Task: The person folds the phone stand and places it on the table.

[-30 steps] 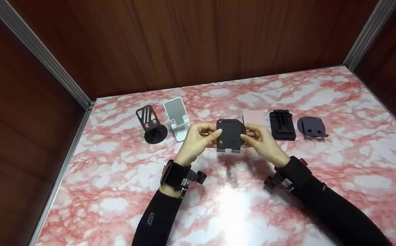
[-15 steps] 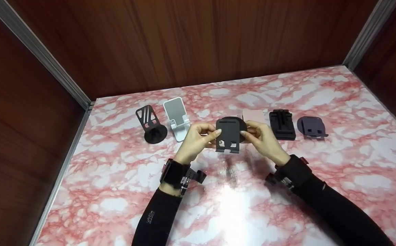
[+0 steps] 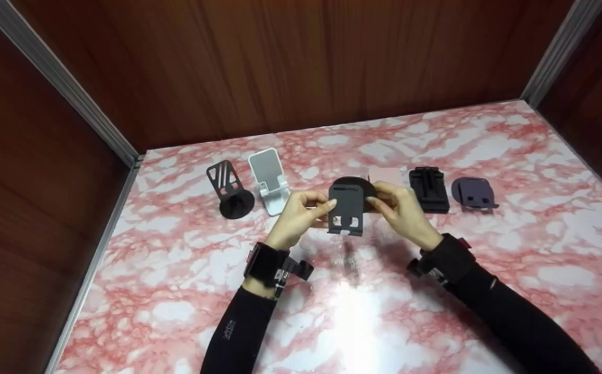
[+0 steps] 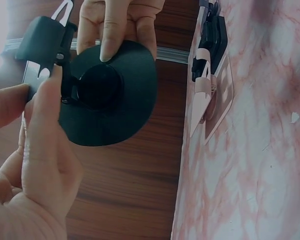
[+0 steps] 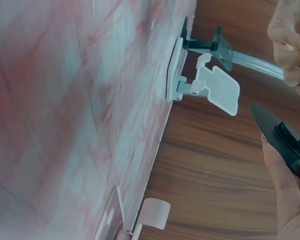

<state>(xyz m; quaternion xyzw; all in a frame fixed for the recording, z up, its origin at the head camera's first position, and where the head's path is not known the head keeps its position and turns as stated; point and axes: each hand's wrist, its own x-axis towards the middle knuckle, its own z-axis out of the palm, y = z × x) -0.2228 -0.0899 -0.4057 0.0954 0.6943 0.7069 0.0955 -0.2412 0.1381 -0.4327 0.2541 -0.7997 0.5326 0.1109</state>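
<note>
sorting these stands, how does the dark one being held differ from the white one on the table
The dark grey round-based phone stand is held above the table by the left hand and right hand; the white plastic phone stand stands untouched on the marble table. The dark base is round, the white rectangular. Both have tilted backplates.

marble table point(image 3: 487, 270); blk stand point(image 3: 229, 189), white stand point(image 3: 269, 179), pink point(image 3: 386, 174), blk point(image 3: 428, 188), purple point(image 3: 472, 193).

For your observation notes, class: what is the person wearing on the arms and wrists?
Both arms wear long black sleeves; the left sleeve bears small pale lettering near the forearm. Each wrist carries a wide black strap with a small dark camera mount; the left strap has a red edge, and the right strap shows a small red tab. The hands are bare.
</note>
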